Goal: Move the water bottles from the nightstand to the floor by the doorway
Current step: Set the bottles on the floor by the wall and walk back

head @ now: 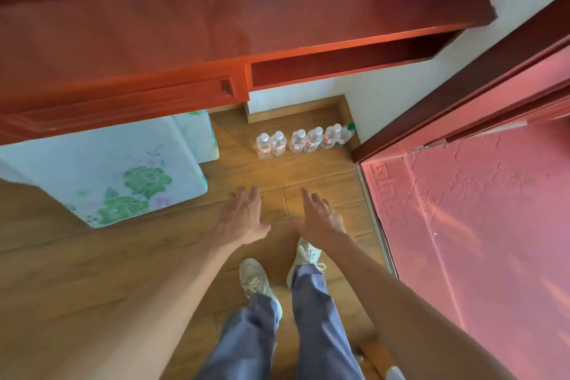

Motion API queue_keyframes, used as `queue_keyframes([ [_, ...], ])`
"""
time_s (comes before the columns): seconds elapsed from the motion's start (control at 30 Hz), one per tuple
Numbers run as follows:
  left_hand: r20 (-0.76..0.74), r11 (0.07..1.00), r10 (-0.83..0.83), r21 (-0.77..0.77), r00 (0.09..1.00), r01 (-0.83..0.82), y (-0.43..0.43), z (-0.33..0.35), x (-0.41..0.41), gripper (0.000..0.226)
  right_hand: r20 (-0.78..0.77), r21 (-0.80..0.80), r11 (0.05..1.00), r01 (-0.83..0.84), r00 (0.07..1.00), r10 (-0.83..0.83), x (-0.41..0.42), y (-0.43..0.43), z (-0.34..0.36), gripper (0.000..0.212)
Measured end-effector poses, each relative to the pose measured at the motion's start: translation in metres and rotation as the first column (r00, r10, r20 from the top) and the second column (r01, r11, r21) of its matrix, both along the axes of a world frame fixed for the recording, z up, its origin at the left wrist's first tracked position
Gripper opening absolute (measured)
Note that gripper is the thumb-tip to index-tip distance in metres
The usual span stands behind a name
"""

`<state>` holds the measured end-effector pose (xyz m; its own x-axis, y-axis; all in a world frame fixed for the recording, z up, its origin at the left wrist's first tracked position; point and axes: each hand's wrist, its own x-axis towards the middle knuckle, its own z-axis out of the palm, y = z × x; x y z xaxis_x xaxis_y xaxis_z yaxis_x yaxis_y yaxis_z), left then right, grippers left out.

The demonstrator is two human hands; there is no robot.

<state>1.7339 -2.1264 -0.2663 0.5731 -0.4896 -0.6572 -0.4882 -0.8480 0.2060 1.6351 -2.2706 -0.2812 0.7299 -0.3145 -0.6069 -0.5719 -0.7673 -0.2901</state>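
Observation:
Several clear water bottles [297, 141] with white caps stand upright in a row on the wooden floor [302, 173], against the white wall by the doorway. A green-capped bottle [345, 134] closes the row at its right end. My left hand [242, 214] and my right hand [319, 216] reach forward above the floor, well short of the bottles. Both hands have relaxed, spread fingers and hold nothing.
A red wooden desk [216, 25] with a drawer overhangs the bottles. A flower-printed box [117, 176] stands under it on the left. The red door frame [462, 83] and a red patterned floor [478, 225] lie to the right. My feet in white shoes [256, 278] stand below the hands.

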Motion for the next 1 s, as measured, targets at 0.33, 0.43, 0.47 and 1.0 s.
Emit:
queue_keyframes([
  [0.33, 0.128, 1.000, -0.015, 0.001, 0.992, 0.015, 0.024, 0.097, -0.042, 0.080, 0.127, -0.008, 0.998, -0.065, 0.990, 0.066, -0.046, 0.010, 0.103, 0.065],
  [0.43, 0.172, 1.000, 0.002, -0.021, 0.985, 0.001, 0.024, 0.109, -0.054, 0.077, 0.165, -0.023, 0.995, -0.099, 0.981, 0.101, -0.060, 0.000, 0.116, 0.070],
  [0.47, 0.181, 1.000, 0.010, -0.021, 0.983, -0.006, 0.021, 0.112, -0.058, 0.076, 0.175, -0.030, 0.993, -0.112, 0.978, 0.115, -0.064, -0.005, 0.119, 0.071],
  [1.0, 0.245, 0.982, 0.182, -0.092, 0.952, -0.164, -0.122, 0.164, -0.171, 0.069, 0.267, -0.036, 0.971, -0.237, 0.934, 0.238, -0.157, -0.162, 0.157, 0.074],
])
